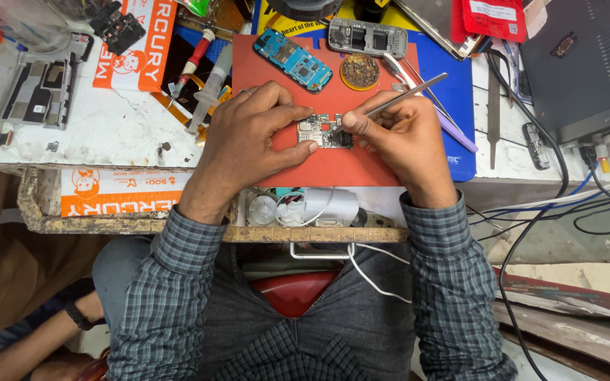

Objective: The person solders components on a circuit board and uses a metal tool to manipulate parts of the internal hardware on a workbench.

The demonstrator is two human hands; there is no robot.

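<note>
Left hand [252, 137] of mine is closed on the small circuit board [325, 131], thumb at its near edge and fingertips at its far edge, pinning it flat on the red mat [333, 169] near the middle of the tabletop [107, 130]. My right hand [400, 137] is closed around metal tweezers [397, 102], held like a pen, with the tips touching the right part of the board and the handle slanting up to the far right. Far of my left hand on the same mat lies a blue phone board [293, 60], tilted, and just right of it sits a round tin of brass wool [360, 71]. A grey phone frame [367, 37] lies at the far edge of the mat. Under the mat a blue mat [460, 106] shows on the right side, with a violet-handled tool [453, 130] lying across it just beside my right hand. To the left of the mats a clear syringe [210, 92] and a red-handled screwdriver [192, 62] lie close together. Well to the right, a dark box [587, 63] stands with cables [552, 212] running off it toward the near right. At the near left corner, another person's arm [51, 331] with a dark wristband shows below the tabletop.
</note>
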